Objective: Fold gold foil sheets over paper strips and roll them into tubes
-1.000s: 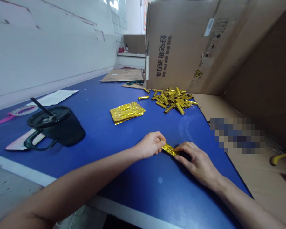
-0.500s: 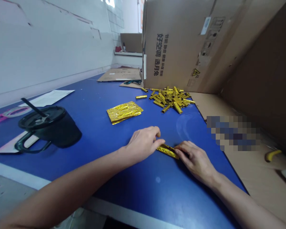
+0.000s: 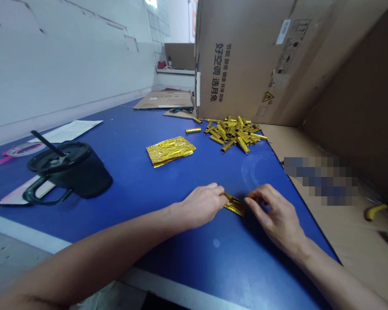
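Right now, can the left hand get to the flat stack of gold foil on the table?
Probably yes: the left hand lies near the gold foil stack, with only blue tabletop between them, and the black mug stands off to the side.

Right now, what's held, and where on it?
A gold foil strip, held at its left end by the left hand; the right hand is at its right end, but whether it grips cannot be told.

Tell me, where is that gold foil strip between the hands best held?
Pinch the gold foil strip by its narrow ends, from both sides, where the left hand and right hand are. It is thin and lies low on the blue table, so its ends likely catch easier than its face.
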Available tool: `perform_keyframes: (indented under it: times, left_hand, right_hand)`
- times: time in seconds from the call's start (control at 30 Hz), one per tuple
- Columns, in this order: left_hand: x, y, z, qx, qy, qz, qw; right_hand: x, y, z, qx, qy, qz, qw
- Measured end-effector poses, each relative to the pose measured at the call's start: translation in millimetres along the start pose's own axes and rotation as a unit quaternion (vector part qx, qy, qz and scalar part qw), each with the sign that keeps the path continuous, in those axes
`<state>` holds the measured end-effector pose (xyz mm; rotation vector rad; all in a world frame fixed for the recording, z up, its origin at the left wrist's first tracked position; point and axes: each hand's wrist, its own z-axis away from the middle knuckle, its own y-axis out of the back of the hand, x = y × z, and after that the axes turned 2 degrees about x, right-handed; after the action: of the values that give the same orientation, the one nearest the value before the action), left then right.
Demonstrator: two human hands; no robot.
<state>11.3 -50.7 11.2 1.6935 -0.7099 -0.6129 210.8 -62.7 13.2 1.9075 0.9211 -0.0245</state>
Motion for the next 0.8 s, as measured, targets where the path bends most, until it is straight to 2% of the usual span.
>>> perform_keyframes:
  times: [0.13,0.23,0.37,0.47,0.63,0.8]
  left_hand:
    - [0,-2,0,0.015,-0.003,-0.008,1.000]
    - [0,-2,0,0.026,0.004,-0.009,1.000]
    - [1,-1,0,0.030,0.014,0.005,0.999]
    - [0,-1,-1,0.028,0.033,0.047,0.998]
    - [-4,-1,-2,0.022,0.108,0.124,0.986]
    - [-6,0,-1,0.003,0.176,0.141,0.974]
  right_hand:
    - [-12,0,6,-0.094,0.073,0.060,0.991]
    - [-14,-5,8,-0.136,0.060,0.126,0.981]
    - [-7,-9,7,-0.130,0.012,0.163,0.978]
    - [-1,-9,5,-0.133,-0.016,0.137,0.982]
    - [6,-10,2,-0.139,-0.054,0.089,0.985]
    - [4,-10,0,-0.128,-0.075,0.095,0.984]
